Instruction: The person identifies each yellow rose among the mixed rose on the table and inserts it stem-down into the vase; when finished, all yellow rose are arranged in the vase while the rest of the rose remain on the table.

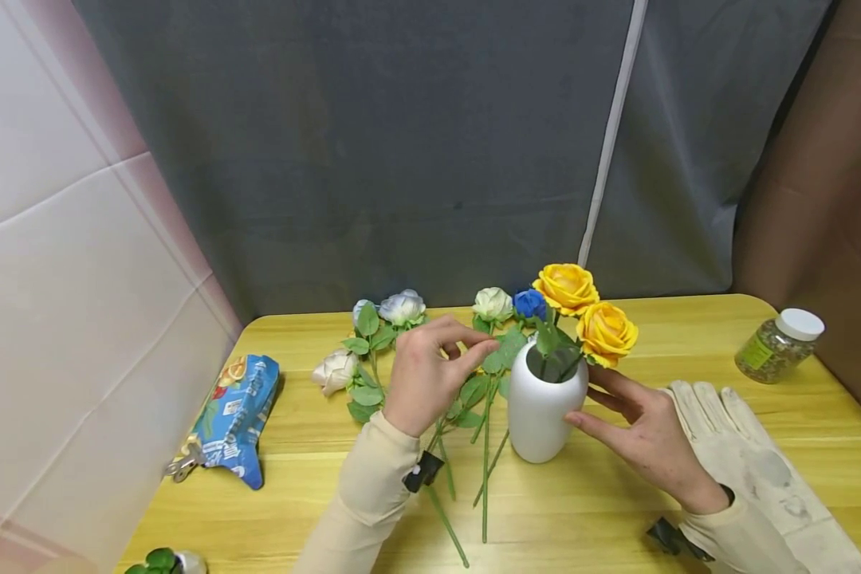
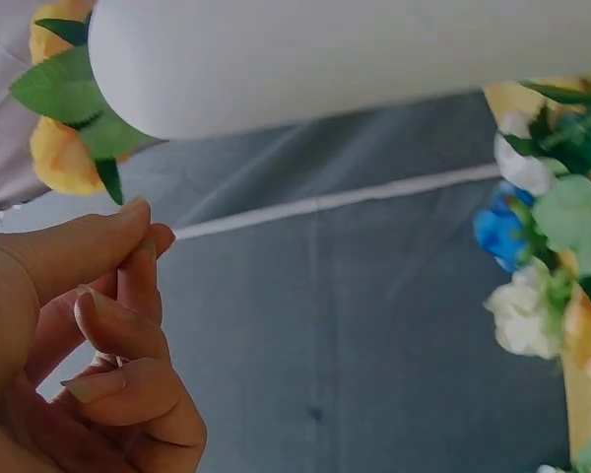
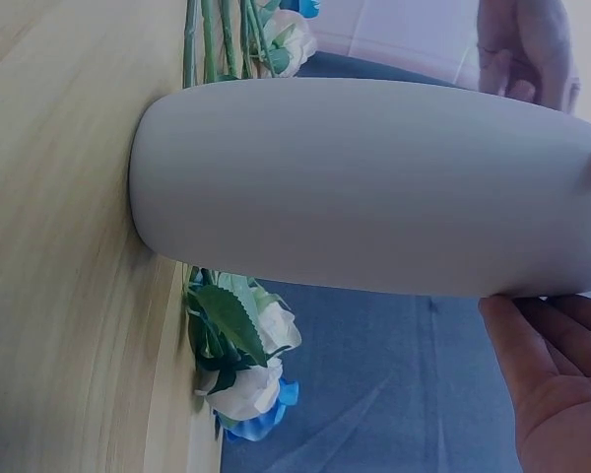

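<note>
Our right hand (image 1: 646, 440) grips vase (image 1: 544, 418); left hand (image 1: 429, 375) curled, empty. Leaning yellow roses (image 1: 607, 332) could tip vase if we loosen.

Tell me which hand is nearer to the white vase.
Right. The right hand grips the white vase from its right side, on the upper part; the left hand is off to its left, not touching it.
</note>
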### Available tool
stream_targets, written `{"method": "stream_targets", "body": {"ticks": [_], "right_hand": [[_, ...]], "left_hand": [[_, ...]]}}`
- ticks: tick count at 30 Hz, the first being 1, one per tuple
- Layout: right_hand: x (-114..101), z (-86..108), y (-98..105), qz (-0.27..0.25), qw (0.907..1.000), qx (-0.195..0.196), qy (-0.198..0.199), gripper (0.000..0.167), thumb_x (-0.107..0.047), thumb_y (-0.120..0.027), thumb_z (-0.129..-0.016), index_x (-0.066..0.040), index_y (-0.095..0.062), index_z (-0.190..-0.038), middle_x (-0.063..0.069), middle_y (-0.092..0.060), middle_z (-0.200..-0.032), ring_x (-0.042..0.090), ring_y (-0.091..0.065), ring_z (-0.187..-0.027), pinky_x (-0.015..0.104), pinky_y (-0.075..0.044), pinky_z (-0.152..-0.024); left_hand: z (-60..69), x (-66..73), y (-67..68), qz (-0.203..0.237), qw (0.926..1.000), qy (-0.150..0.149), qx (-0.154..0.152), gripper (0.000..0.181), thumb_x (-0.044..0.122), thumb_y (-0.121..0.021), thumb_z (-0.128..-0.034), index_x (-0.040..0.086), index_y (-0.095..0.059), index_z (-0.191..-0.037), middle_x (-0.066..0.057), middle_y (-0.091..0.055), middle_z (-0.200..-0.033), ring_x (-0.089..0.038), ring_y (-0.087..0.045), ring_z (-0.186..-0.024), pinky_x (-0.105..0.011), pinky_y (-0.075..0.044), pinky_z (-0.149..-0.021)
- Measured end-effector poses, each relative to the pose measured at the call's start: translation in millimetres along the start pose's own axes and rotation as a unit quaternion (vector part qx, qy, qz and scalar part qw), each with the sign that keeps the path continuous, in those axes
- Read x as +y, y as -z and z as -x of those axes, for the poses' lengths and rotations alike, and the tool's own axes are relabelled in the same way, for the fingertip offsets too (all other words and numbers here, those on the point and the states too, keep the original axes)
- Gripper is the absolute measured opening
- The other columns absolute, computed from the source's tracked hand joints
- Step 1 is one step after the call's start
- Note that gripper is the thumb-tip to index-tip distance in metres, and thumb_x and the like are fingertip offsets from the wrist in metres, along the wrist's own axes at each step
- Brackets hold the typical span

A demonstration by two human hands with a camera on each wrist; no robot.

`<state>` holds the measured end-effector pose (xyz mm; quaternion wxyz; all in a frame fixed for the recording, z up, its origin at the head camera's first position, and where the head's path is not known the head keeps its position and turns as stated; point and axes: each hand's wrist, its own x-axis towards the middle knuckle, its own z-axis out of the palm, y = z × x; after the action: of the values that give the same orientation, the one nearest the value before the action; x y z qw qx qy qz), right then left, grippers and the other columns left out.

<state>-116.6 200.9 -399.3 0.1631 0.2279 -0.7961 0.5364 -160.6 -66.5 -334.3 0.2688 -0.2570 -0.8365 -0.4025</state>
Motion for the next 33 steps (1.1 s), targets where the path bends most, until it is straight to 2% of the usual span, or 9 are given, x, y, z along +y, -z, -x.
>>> {"method": "stream_targets", "body": {"ticks": [6,11,19,25,28,30,33], "right_hand": [[0,0.1,0,-0.006,1.0,0.0,-0.002,0.06,0.009,-0.082,-0.08,-0.003,-0.065,-0.135,-0.008,-0.066,-0.133,0.002,-0.067,-0.115,0.025,-0.058,-0.089],[0,-0.1,0,-0.006,1.0,0.0,-0.002,0.06,0.009,-0.083,-0.08,-0.002,-0.064,-0.135,-0.007,-0.066,-0.133,0.002,-0.068,-0.114,0.025,-0.058,-0.089],[0,0.1,0,-0.004,1.0,-0.001,-0.005,0.059,0.008,-0.082,-0.08,-0.003,-0.064,-0.136,-0.008,-0.065,-0.133,0.004,-0.068,-0.115,0.027,-0.058,-0.09],[0,-0.3,1,0.0,1.0,-0.004,-0.006,0.059,0.008,-0.082,-0.08,-0.005,-0.064,-0.136,0.008,-0.067,-0.134,0.003,-0.067,-0.115,0.027,-0.058,-0.09],[-1,-0.4,1,0.001,1.0,-0.005,-0.008,0.059,0.007,-0.082,-0.081,-0.004,-0.064,-0.136,0.016,-0.067,-0.134,0.002,-0.067,-0.115,0.027,-0.058,-0.089],[-1,-0.3,1,0.002,0.9999,-0.005,-0.009,0.059,0.007,-0.082,-0.081,-0.004,-0.064,-0.136,0.016,-0.067,-0.134,0.002,-0.067,-0.115,0.027,-0.058,-0.089],[-1,-0.1,1,0.002,0.9999,-0.004,-0.011,0.059,0.007,-0.082,-0.081,-0.003,-0.064,-0.136,0.006,-0.067,-0.134,0.002,-0.067,-0.115,0.027,-0.058,-0.089]], "left_hand": [[13.1,-22.8,5.0,-0.031,0.9982,0.044,-0.025,0.008,0.021,-0.085,-0.0864,0.013,-0.084,-0.087,0.001,-0.076,-0.079,-0.005,-0.049,-0.054,-0.021,-0.038,-0.049],[28.2,-45.9,4.9,-0.059,0.9948,0.07,-0.044,0.009,0.019,-0.086,-0.0845,0.01,-0.083,-0.084,-0.003,-0.078,-0.079,-0.006,-0.057,-0.055,-0.021,-0.044,-0.051],[57.3,-77.6,-1.7,-0.106,0.9824,0.121,-0.094,0.007,0.015,-0.086,-0.0833,0.011,-0.082,-0.079,-0.003,-0.078,-0.078,-0.004,-0.056,-0.051,-0.021,-0.044,-0.05],[72.7,-90.4,-3.9,-0.107,0.9775,0.143,-0.113,0.007,0.012,-0.087,-0.0805,0.01,-0.081,-0.077,-0.002,-0.078,-0.075,-0.005,-0.06,-0.055,-0.02,-0.045,-0.051],[77.9,-94.4,-4.1,-0.105,0.9729,0.159,-0.131,0.008,0.014,-0.087,-0.0805,0.011,-0.081,-0.077,-0.001,-0.077,-0.074,-0.005,-0.061,-0.056,-0.021,-0.048,-0.053],[80.6,-96.7,-4.4,-0.101,0.969,0.172,-0.146,0.008,0.015,-0.088,-0.0806,0.011,-0.081,-0.077,0.0,-0.077,-0.073,-0.005,-0.063,-0.058,-0.022,-0.05,-0.056],[83.1,-98.8,-4.1,-0.089,0.9629,0.191,-0.168,0.009,0.017,-0.087,-0.0818,0.011,-0.081,-0.078,0.001,-0.076,-0.072,-0.005,-0.062,-0.058,-0.024,-0.052,-0.057]]}}
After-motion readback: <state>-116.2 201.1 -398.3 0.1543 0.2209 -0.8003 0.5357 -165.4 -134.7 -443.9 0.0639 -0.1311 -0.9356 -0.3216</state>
